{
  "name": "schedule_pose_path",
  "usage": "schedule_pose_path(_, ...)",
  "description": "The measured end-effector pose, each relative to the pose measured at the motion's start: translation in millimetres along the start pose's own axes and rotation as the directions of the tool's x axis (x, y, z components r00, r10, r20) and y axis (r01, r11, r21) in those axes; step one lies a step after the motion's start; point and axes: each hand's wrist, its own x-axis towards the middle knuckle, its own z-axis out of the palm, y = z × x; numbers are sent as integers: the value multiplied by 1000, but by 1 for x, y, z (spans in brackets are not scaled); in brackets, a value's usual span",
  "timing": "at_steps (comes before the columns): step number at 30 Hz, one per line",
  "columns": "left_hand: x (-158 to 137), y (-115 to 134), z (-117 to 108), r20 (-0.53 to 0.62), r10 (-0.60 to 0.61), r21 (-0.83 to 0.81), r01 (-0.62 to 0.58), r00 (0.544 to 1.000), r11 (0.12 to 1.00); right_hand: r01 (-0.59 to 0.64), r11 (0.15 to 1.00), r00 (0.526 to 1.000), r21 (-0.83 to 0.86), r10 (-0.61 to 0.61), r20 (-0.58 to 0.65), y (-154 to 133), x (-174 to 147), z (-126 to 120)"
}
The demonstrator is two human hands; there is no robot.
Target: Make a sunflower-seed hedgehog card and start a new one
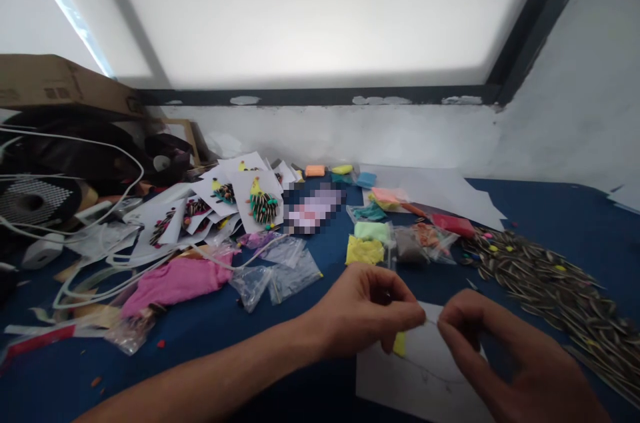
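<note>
My left hand [373, 310] is closed in a pinch above a sheet of white paper [383, 386]. My right hand [505, 350] faces it from the right, thumb and forefinger also pinched together. Between the two sets of fingertips shows a thin, pale bit, too small to name. Under my left fingers, a small yellow patch of clay [399, 344] lies on the paper. Thin drawn curved lines run across the sheet, partly covered by my right hand.
A large heap of striped sunflower seeds [555, 293] lies at right. Bagged yellow clay [365, 251], brown clay [411, 246] and a red packet [454, 224] are beyond my hands. At left are seed-covered pictures [263, 203], pink clay [180, 282], cables and a cardboard box [65, 86].
</note>
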Motion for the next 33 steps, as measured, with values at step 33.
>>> schedule_pose_path(33,13,-18,-20,-158,97,237,-58,983,970,295,947,938,-128,-261,226,24,-11,25)
